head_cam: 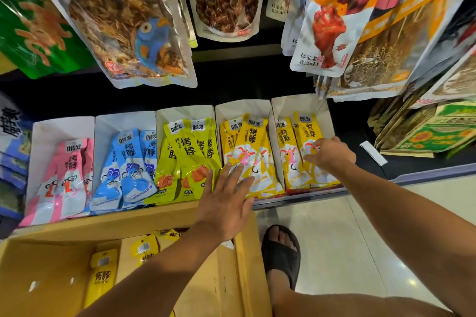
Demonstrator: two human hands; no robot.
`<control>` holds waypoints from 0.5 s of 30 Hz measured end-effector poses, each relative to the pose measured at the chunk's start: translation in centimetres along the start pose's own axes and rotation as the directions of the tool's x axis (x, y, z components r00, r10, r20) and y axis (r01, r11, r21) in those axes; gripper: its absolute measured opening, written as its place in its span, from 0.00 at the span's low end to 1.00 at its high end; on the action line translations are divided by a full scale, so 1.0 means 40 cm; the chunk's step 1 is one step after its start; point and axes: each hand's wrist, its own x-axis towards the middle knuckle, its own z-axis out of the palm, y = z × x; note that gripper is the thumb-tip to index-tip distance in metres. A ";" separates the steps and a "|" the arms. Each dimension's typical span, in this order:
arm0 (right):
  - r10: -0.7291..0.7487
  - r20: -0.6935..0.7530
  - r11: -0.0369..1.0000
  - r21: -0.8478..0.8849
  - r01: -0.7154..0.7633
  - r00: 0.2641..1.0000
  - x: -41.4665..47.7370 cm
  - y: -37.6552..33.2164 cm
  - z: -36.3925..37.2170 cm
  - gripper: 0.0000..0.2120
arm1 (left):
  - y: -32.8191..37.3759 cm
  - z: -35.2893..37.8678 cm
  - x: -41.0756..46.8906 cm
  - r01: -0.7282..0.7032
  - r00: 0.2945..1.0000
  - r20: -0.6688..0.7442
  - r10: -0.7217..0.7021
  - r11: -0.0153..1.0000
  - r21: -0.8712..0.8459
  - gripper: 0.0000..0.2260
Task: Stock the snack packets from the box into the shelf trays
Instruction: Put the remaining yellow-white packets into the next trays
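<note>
Left hand [226,198] flat, right hand [331,154] pinching yellow packets [306,136]: tugging could slide the leaning stack off its tray [296,103].

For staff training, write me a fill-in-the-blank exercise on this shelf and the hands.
1. The leftmost tray holds ___ packets.
2. The blue packets sit in the ___ tray from the left.
3. The right hand touches ___ packets.
4. The left hand, fingers straight, holds ___.
Missing: pink; second; yellow; nothing.
</note>
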 end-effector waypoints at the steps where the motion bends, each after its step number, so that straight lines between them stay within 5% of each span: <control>1: 0.011 0.020 1.000 -0.014 -0.011 1.000 0.005 0.001 0.006 0.31 | 0.000 0.002 0.001 0.000 1.000 -0.010 0.000 1.000 -0.002 0.25; 7: 0.009 0.051 0.996 -0.084 -0.005 0.999 0.019 0.004 0.036 0.32 | -0.004 0.008 0.006 -0.016 0.999 -0.052 0.017 1.000 0.009 0.24; 15: -0.052 0.049 0.995 0.083 0.048 0.997 0.000 0.000 0.017 0.29 | -0.008 0.017 0.004 -0.019 1.000 -0.018 0.019 1.000 0.006 0.24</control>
